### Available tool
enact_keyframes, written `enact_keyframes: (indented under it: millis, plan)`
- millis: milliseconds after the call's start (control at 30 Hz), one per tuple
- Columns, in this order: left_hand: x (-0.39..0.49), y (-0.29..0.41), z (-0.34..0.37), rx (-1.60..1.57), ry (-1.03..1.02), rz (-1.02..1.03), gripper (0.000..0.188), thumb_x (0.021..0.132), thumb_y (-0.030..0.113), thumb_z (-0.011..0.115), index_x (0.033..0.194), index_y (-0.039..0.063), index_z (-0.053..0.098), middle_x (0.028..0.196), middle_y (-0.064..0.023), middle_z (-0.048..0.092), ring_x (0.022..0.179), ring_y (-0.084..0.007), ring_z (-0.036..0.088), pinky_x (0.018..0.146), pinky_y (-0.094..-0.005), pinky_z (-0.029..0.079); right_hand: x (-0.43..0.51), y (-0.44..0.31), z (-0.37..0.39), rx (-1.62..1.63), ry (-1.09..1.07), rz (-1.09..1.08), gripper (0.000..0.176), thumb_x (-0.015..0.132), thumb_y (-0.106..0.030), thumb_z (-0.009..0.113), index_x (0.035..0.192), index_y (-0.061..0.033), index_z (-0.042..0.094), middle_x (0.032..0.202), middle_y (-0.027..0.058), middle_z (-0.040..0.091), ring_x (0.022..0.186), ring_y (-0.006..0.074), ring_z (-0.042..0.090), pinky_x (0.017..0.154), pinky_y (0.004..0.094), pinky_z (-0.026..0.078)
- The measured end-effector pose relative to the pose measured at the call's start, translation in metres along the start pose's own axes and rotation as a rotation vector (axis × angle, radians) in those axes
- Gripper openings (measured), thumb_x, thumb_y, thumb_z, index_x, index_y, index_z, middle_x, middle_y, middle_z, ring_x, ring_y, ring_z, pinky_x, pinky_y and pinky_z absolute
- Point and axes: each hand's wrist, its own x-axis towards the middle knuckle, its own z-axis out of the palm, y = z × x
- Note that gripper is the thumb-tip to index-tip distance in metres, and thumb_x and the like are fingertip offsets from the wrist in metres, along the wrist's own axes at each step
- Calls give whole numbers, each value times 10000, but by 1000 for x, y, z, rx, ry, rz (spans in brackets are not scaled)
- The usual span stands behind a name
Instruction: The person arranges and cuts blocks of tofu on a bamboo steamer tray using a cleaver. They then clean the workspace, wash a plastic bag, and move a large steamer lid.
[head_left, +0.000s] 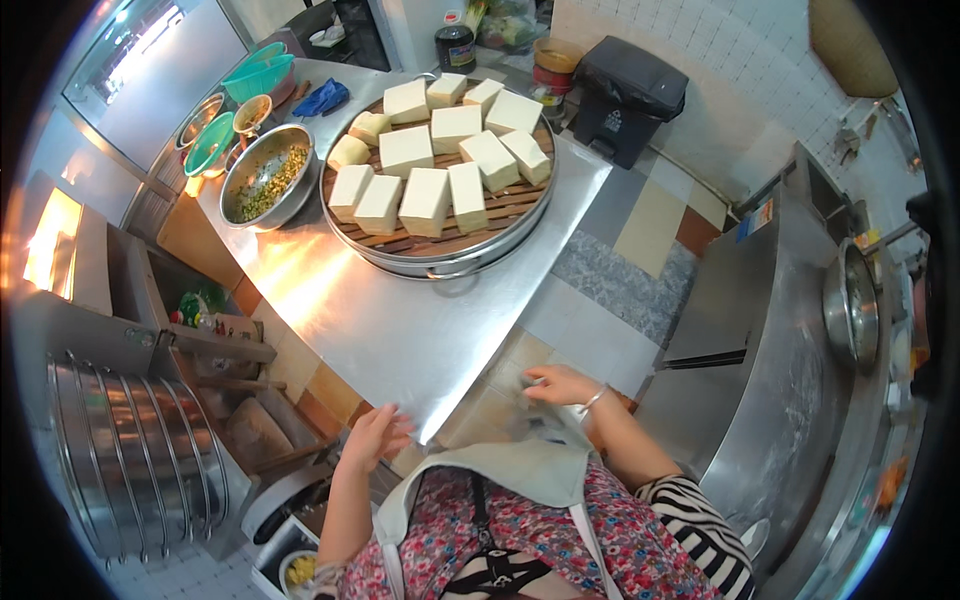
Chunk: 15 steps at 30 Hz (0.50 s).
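Observation:
My left hand (375, 435) is beside the near corner of the stainless steel table (390, 330), fingers apart and holding nothing. My right hand (561, 385) hovers over the floor to the right of that corner, fingers partly curled; whether it pinches anything is unclear. Farther off on the table stands a round metal steamer tray (450, 262) with a slatted wooden base. Several white tofu-like blocks (406, 150) and two smaller yellowish pieces (349, 152) lie on the slats. Left of the tray, a steel bowl (255, 180) contains a chopped green and yellow mixture.
Green plastic baskets (259, 73) and a blue cloth or bag (322, 97) lie at the table's far left. A black lidded bin (630, 97) stands beyond its right corner. A steel counter (780, 352) runs along the right. Stacked steamer rings (135, 457) stand at lower left.

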Motion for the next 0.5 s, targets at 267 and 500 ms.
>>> enact_keyframes:
  millis: [267,500]
  plan:
    - [68,65,184,346,-173,-36,659,991,426,524,1405,-67,386,1257,-203,536,1098,-258,601,866,-358,554,-94,125,-115,12,381,178,587,839,-309,707,1272,55,554,1195,241,632,982,278,678,838,357,532]
    - [123,121,280,451,-224,-24,630,992,410,534,1389,-65,421,1277,-180,534,1109,-238,591,866,-343,553,-86,154,-197,125,319,150,571,859,-260,695,1305,57,531,1205,237,631,1005,277,668,861,352,524]
